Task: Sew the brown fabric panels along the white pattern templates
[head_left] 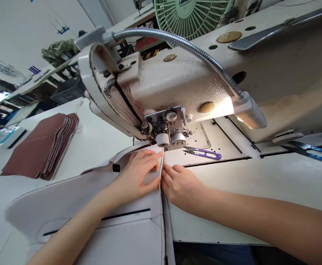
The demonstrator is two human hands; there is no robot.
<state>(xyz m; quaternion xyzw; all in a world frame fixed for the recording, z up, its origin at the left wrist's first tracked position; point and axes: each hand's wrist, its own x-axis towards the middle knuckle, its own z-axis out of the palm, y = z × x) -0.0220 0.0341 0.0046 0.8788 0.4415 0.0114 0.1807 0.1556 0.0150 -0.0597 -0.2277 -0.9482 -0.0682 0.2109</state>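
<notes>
A large pale fabric piece [130,235] with dark edges lies across the table, its far end under the head of a sewing machine [161,81]. My left hand [141,171] rests on it with fingers spread and stretched toward the seam edge, just in front of the needle area. Against the right side of that edge, my right hand [179,184] is closed, its fingertips pinching the fabric border. The needle itself is hidden behind the machine's thread tension parts [167,129]. Purple thread snips [203,152] lie on the machine bed right of the seam.
A stack of reddish-brown fabric panels [36,145] sits at the left. Blue-handled scissors [312,151] lie at the far right. A lamp [250,110] on a flexible metal neck hangs over the bed. Behind the machine stands a green fan [188,18].
</notes>
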